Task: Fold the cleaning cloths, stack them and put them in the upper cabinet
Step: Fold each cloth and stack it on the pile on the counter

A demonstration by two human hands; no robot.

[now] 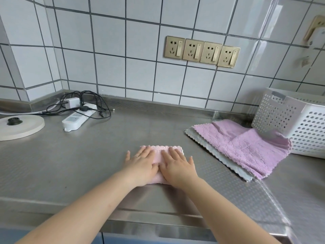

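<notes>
A small folded pale pink cloth (pixel 158 152) lies on the steel counter (pixel 88 164) in front of me. My left hand (pixel 141 166) and my right hand (pixel 177 166) rest flat on it side by side, fingers spread, covering most of it. To the right, a purple cloth (pixel 246 147) lies loosely folded on top of a grey cloth (pixel 211 147), of which only the scalloped left edge shows. No cabinet is in view.
A white perforated basket (pixel 302 124) stands at the right, touching the purple cloth. At the back left lie a white power strip (pixel 77 118) with black cables and a white charger (pixel 72 102). A round white kettle base (pixel 19 126) sits at the far left. Wall sockets (pixel 202 51) are on the tiles.
</notes>
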